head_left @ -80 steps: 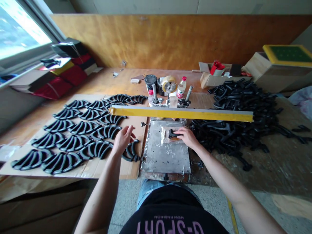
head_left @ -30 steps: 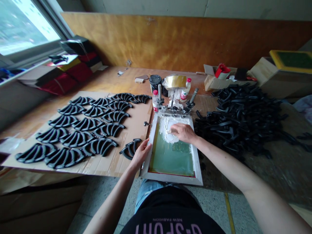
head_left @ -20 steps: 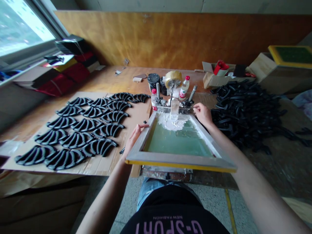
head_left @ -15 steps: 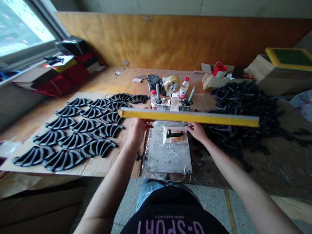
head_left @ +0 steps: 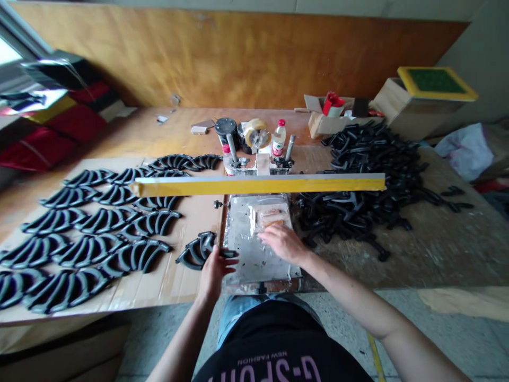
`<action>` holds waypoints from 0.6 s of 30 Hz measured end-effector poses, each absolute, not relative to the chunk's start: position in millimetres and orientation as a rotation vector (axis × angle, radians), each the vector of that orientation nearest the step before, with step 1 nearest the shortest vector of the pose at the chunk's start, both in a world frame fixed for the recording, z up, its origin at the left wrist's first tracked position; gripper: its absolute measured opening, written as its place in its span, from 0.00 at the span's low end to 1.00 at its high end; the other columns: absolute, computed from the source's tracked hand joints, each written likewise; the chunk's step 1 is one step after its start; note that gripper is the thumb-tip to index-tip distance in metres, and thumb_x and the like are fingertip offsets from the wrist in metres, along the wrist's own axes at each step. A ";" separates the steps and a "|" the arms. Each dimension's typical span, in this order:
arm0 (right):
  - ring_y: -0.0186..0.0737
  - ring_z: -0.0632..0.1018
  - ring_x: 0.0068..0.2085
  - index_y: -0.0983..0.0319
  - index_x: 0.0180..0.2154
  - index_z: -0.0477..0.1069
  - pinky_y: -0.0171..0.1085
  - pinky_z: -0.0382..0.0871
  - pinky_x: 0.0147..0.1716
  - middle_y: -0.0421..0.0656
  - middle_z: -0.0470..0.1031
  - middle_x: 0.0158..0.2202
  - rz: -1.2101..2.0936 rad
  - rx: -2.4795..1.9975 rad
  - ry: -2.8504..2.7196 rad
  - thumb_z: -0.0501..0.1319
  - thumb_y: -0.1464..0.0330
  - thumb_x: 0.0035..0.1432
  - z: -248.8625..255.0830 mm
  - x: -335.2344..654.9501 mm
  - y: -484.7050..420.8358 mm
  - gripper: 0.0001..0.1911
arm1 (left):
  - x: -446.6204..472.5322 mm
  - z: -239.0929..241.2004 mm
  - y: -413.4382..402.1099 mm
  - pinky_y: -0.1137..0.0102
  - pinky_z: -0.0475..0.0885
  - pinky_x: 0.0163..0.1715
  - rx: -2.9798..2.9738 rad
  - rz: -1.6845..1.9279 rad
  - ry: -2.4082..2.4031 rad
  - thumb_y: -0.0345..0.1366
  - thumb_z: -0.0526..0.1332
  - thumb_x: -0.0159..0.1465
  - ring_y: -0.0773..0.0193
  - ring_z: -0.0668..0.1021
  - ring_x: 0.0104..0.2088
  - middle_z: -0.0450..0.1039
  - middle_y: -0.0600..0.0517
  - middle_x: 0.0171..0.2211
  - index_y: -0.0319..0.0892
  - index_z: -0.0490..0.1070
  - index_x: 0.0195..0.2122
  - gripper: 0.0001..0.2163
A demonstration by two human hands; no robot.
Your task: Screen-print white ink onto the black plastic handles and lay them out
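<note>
My left hand (head_left: 213,269) is at the left edge of the foil-covered metal plate (head_left: 248,265), fingers curled on a black curved part (head_left: 198,248) at the edge of the cardboard. Hovering over the plate just below the tan jig block (head_left: 269,215), my right hand (head_left: 284,243) has its fingers stretched left and nothing visible in them. No part lies on the jig. The printing screen is tilted up, and its yellow front edge (head_left: 258,185) hangs across the view above both hands.
Rows of black curved parts (head_left: 99,223) lie on a cardboard sheet (head_left: 167,276) at the left. A big heap of the same parts (head_left: 369,159) fills the right. Behind the hinge stand a tape roll (head_left: 256,135), a bottle (head_left: 279,137) and a black can (head_left: 226,127). A yellow-framed screen (head_left: 435,82) sits on a box.
The screen was laid down, wiped over, then swung up again. The black part has left the jig. Both hands dropped toward me, the left to the parts by the cardboard edge.
</note>
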State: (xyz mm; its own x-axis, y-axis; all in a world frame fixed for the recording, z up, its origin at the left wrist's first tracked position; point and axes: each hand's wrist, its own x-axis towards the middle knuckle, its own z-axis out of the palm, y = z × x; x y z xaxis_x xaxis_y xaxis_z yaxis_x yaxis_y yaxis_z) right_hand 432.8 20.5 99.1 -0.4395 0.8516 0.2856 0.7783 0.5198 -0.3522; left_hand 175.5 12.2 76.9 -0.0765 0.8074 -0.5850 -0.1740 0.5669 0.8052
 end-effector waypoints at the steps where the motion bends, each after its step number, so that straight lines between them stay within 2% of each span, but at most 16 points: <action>1: 0.42 0.72 0.43 0.61 0.45 0.74 0.39 0.66 0.45 0.45 0.75 0.40 0.202 -1.529 -2.244 0.57 0.68 0.65 94.4 453.6 22.7 0.10 | 153.1 68.4 11.1 0.71 0.71 0.22 0.582 0.903 1.529 0.52 0.52 0.64 0.60 0.80 0.27 0.79 0.45 0.29 0.38 0.71 0.35 0.20; 3: 0.47 0.72 0.45 0.65 0.42 0.74 0.42 0.66 0.45 0.50 0.75 0.40 0.088 -1.970 -2.027 0.58 0.72 0.62 82.8 500.4 29.7 0.08 | 107.8 51.7 8.9 0.70 0.71 0.21 0.533 0.900 1.754 0.49 0.48 0.65 0.60 0.79 0.24 0.78 0.45 0.25 0.38 0.71 0.33 0.20; 5: 0.52 0.73 0.45 0.67 0.43 0.73 0.44 0.66 0.42 0.55 0.75 0.40 0.058 -2.303 -1.896 0.60 0.74 0.58 69.4 540.8 35.5 0.10 | 70.3 36.3 6.8 0.68 0.71 0.20 0.516 0.807 1.939 0.48 0.48 0.65 0.59 0.77 0.21 0.75 0.46 0.20 0.40 0.69 0.28 0.19; 8: 0.52 0.74 0.43 0.65 0.45 0.71 0.43 0.65 0.38 0.55 0.77 0.38 0.133 -2.523 -1.813 0.60 0.74 0.56 50.4 571.3 36.4 0.13 | 38.7 20.5 7.9 0.66 0.70 0.18 0.710 0.573 2.051 0.50 0.50 0.62 0.54 0.75 0.18 0.70 0.45 0.14 0.43 0.66 0.20 0.20; 11: 0.51 0.74 0.44 0.62 0.44 0.72 0.44 0.64 0.42 0.52 0.77 0.37 0.083 -2.449 -1.726 0.58 0.72 0.59 41.8 570.1 32.4 0.10 | 29.8 20.1 16.5 0.66 0.66 0.14 0.894 0.354 2.035 0.54 0.52 0.60 0.54 0.72 0.15 0.67 0.46 0.11 0.44 0.65 0.16 0.23; 14: 0.51 0.72 0.48 0.62 0.46 0.72 0.47 0.63 0.49 0.52 0.76 0.44 -0.014 -2.159 -1.713 0.55 0.70 0.62 49.1 546.5 33.8 0.12 | 36.2 40.2 33.0 0.70 0.61 0.11 0.934 0.218 2.068 0.57 0.54 0.58 0.59 0.67 0.11 0.64 0.48 0.08 0.43 0.65 0.16 0.23; 16: 0.49 0.72 0.49 0.62 0.48 0.72 0.46 0.63 0.50 0.51 0.75 0.46 0.024 -1.907 -1.843 0.54 0.69 0.64 59.1 519.7 40.7 0.13 | 52.3 65.6 49.5 0.73 0.58 0.12 1.034 0.352 2.005 0.57 0.55 0.58 0.63 0.65 0.10 0.65 0.50 0.09 0.41 0.67 0.19 0.23; 18: 0.46 0.72 0.47 0.60 0.49 0.72 0.43 0.64 0.48 0.49 0.75 0.46 0.118 -1.671 -2.037 0.55 0.70 0.64 68.1 488.3 51.6 0.13 | 79.7 98.8 69.7 0.75 0.58 0.13 1.160 0.651 1.817 0.58 0.55 0.58 0.67 0.66 0.12 0.70 0.51 0.14 0.40 0.71 0.27 0.23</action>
